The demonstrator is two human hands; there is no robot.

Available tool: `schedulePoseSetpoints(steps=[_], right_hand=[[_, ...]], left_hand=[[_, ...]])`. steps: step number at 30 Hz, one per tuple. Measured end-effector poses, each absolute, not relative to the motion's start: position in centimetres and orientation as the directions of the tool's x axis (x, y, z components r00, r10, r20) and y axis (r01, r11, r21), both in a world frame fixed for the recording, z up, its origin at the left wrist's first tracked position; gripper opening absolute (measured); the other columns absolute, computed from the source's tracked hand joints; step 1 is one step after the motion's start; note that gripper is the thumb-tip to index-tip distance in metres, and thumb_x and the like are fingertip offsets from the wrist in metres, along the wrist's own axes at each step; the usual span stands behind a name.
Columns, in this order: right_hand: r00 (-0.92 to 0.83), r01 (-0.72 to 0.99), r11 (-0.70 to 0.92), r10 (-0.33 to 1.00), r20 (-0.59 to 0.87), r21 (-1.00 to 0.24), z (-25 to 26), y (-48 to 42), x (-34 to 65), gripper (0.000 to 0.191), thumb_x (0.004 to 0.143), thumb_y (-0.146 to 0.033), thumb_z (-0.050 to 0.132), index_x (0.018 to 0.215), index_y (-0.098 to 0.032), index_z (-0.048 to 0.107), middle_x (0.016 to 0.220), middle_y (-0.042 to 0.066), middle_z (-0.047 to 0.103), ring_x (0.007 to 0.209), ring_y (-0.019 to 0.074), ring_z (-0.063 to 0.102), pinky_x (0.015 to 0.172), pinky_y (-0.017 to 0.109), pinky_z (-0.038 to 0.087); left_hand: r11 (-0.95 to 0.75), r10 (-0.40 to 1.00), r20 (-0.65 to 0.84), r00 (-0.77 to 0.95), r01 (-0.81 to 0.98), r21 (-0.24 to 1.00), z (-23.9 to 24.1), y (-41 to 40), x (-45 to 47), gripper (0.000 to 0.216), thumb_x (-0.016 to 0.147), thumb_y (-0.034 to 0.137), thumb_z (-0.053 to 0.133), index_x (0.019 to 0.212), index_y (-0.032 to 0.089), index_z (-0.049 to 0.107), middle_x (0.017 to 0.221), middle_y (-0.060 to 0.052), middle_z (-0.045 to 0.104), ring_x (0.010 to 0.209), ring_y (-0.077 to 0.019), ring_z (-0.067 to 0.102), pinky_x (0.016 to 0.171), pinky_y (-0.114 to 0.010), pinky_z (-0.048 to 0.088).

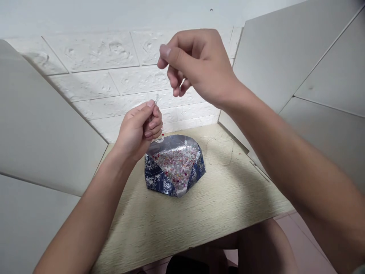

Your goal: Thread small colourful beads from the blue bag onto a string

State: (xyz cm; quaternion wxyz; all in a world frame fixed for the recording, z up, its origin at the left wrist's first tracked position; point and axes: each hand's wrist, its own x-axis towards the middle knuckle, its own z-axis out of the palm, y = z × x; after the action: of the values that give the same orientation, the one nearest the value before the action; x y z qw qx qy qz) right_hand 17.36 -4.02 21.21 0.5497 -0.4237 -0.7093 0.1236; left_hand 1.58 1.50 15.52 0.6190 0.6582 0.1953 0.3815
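Note:
My left hand (pixel 142 127) is closed, thumb against the fingers, on a short string of beads. A few clear beads (pixel 157 98) poke out above its fingertips, and the string's lower end, with a small red bead (pixel 162 134), hangs below the fist. Higher up and to the right, my right hand (pixel 196 62) is raised with thumb and forefinger pinched together and the other fingers curled. Whatever is in that pinch is too fine to see. Below both hands stands a blue patterned folded-paper container (pixel 155 177) holding many small clear, pink and red beads (pixel 178 163).
The container rests on a pale wood-grain table (pixel 228 194). A loose loop of thin thread (pixel 219 151) lies to its right. Behind is a white brick-pattern wall (pixel 105 53). Grey panels rise at the left (pixel 42 114) and right (pixel 273 57).

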Motion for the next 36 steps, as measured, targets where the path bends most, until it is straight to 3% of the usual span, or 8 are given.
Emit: schedulePoseSetpoints(steps=[3,10,19,23,27,32,36], right_hand=[[-0.050,0.415,0.628,0.739,0.672,-0.659,19.6,-3.9,17.6,0.024,0.092,-0.026,0.050,0.075,-0.013,0.059,0.057,-0.005,0.056,0.050,0.0055,0.055,0.052,0.019,0.044],[-0.139,0.283,0.478,0.878,0.458,-0.831,12.7,-4.9,18.0,0.019,0.090,-0.027,0.055,0.077,-0.014,0.060,0.057,-0.003,0.057,0.052,0.0072,0.055,0.052,0.021,0.044],[-0.277,0.509,0.295,0.946,0.170,-0.809,7.5,-6.2,17.5,0.022,0.088,-0.036,0.054,0.080,-0.017,0.062,0.064,-0.002,0.058,0.055,0.0083,0.047,0.051,0.024,0.035],[-0.265,0.583,0.212,0.962,0.063,-0.784,5.9,-6.0,17.7,0.026,0.086,-0.041,0.058,0.097,-0.018,0.061,0.081,0.003,0.066,0.068,0.0127,0.057,0.058,0.027,0.042],[-0.195,0.604,0.237,0.970,0.147,-0.761,5.6,-5.6,17.6,0.039,0.083,-0.045,0.061,0.114,-0.021,0.056,0.108,0.008,0.065,0.093,0.0189,0.061,0.072,0.031,0.048],[-0.239,0.529,0.359,0.932,0.272,-0.769,6.1,-5.0,16.5,0.030,0.088,-0.045,0.055,0.104,-0.020,0.060,0.103,0.005,0.067,0.093,0.0175,0.062,0.077,0.031,0.048],[-0.179,0.531,0.353,0.935,0.305,-0.771,5.5,-4.4,15.6,0.024,0.088,-0.038,0.056,0.103,-0.019,0.059,0.102,0.005,0.067,0.091,0.0170,0.061,0.076,0.031,0.047]], left_hand=[[-0.158,0.728,0.270,0.631,-0.229,0.960,15.6,1.7,1.4,0.031,0.092,0.034,0.050,0.066,0.018,0.043,0.051,0.007,0.031,0.037,-0.0031,0.024,0.034,-0.015,0.022],[-0.169,0.729,0.252,0.637,-0.190,0.967,15.4,2.0,1.2,0.030,0.090,0.035,0.053,0.067,0.018,0.046,0.049,0.007,0.031,0.035,-0.0029,0.025,0.034,-0.016,0.023],[-0.119,0.709,0.217,0.671,-0.189,0.975,15.3,2.0,1.3,0.027,0.092,0.026,0.045,0.066,0.018,0.046,0.047,0.008,0.023,0.035,-0.0030,0.019,0.035,-0.016,0.015],[-0.160,0.715,0.210,0.667,-0.137,0.978,15.4,1.9,1.2,0.027,0.091,0.029,0.046,0.066,0.018,0.046,0.045,0.008,0.021,0.034,-0.0029,0.018,0.034,-0.016,0.016],[-0.156,0.697,0.203,0.688,-0.131,0.979,15.3,1.9,1.2,0.027,0.091,0.028,0.044,0.066,0.018,0.046,0.045,0.008,0.021,0.033,-0.0022,0.018,0.034,-0.015,0.016],[-0.113,0.658,0.161,0.736,-0.114,0.987,15.3,1.8,1.2,0.024,0.091,0.027,0.044,0.069,0.018,0.049,0.044,0.008,0.020,0.032,-0.0016,0.017,0.034,-0.014,0.016],[-0.077,0.639,0.116,0.760,-0.087,0.993,15.3,1.8,0.9,0.022,0.090,0.030,0.049,0.071,0.018,0.050,0.043,0.009,0.021,0.032,-0.0018,0.018,0.033,-0.013,0.017]])
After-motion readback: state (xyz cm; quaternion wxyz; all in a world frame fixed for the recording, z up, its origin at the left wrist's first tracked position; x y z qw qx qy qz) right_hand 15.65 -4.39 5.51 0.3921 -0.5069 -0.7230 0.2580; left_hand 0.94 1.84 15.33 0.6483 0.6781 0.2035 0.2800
